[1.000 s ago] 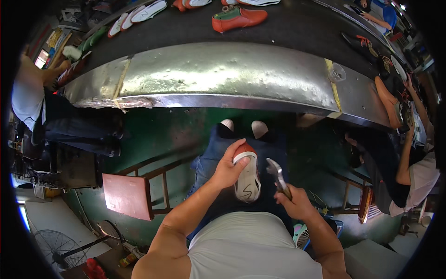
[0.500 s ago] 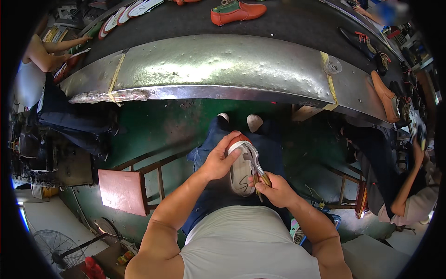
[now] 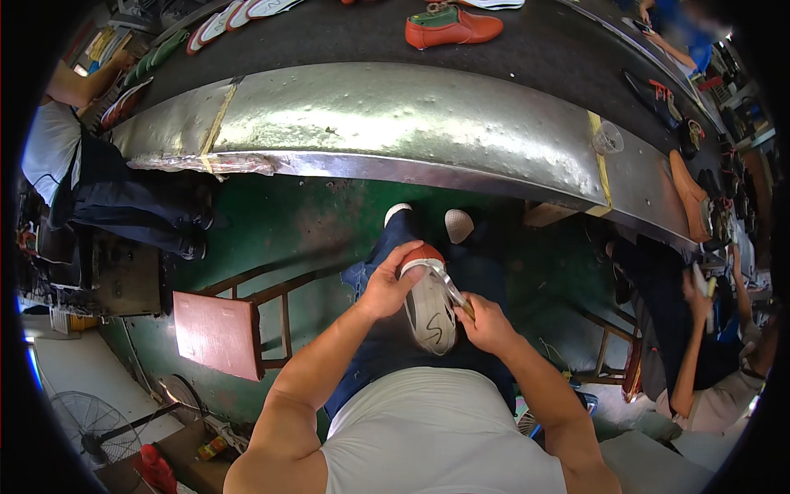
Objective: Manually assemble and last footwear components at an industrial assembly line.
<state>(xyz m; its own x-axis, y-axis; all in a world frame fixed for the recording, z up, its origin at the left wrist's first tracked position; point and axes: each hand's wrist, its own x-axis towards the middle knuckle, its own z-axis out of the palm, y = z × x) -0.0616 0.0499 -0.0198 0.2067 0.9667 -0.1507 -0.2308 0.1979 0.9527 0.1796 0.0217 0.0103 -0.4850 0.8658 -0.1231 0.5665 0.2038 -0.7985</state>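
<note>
On my lap lies a red shoe upper on a last (image 3: pixel 430 317), bottom up, with a pale insole that bears a dark pen mark. My left hand (image 3: pixel 385 282) wraps around its toe end, thumb on the underside and fingers along the red leather. In my right hand (image 3: pixel 490 326) is a pair of lasting pincers (image 3: pixel 447 285), gripped by the handles. The metal jaws touch the edge of the shoe near the toe, on the right side. My right fingers cover most of the handles.
Ahead runs a metal-edged bench (image 3: pixel 346 115) bearing a red and green shoe (image 3: pixel 454 30) and other shoes. A pink-topped stool (image 3: pixel 216 333) stands left, another stool (image 3: pixel 605 350) right. People work on both sides. A fan (image 3: pixel 95 428) is at lower left.
The pincers' handles were spread and now are squeezed together in my right hand, which has shifted slightly right and up. My left hand keeps its hold. The whole view has turned slightly.
</note>
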